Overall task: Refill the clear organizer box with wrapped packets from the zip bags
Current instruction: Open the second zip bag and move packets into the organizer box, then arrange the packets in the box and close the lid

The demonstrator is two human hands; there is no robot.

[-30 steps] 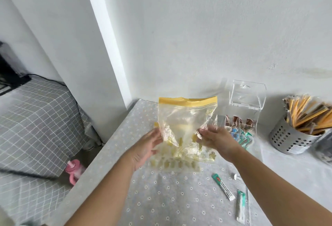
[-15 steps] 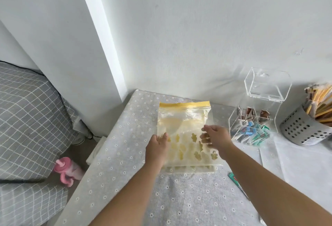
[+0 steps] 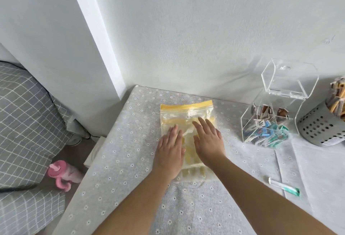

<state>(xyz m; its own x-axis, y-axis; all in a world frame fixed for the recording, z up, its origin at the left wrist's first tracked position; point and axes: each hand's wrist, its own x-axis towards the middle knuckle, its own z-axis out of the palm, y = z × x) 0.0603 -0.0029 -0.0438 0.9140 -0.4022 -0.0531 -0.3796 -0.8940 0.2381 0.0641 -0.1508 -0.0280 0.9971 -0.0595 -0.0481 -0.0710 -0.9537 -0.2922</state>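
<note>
A clear zip bag [image 3: 183, 112] with a yellow seal strip lies flat on the grey flowered tablecloth [image 3: 130, 160], over another bag of the same kind. My left hand [image 3: 170, 148] and my right hand [image 3: 208, 139] press down on it side by side with straight fingers. To the right stands the clear organizer box [image 3: 268, 119], its lid tipped up, holding brown packets at the back and blue and green wrapped packets [image 3: 267, 134] in front.
A perforated grey metal cup [image 3: 321, 128] with orange-brown sticks stands at the far right. A loose green-tipped packet [image 3: 284, 186] lies on the table at right. A pink bottle [image 3: 64, 174] lies on the floor left of the table, beside a checked grey bed.
The zip bag, held upright in both hands, has been lowered and laid flat on the table. Both hands let go of its sides and now press on top of it.
</note>
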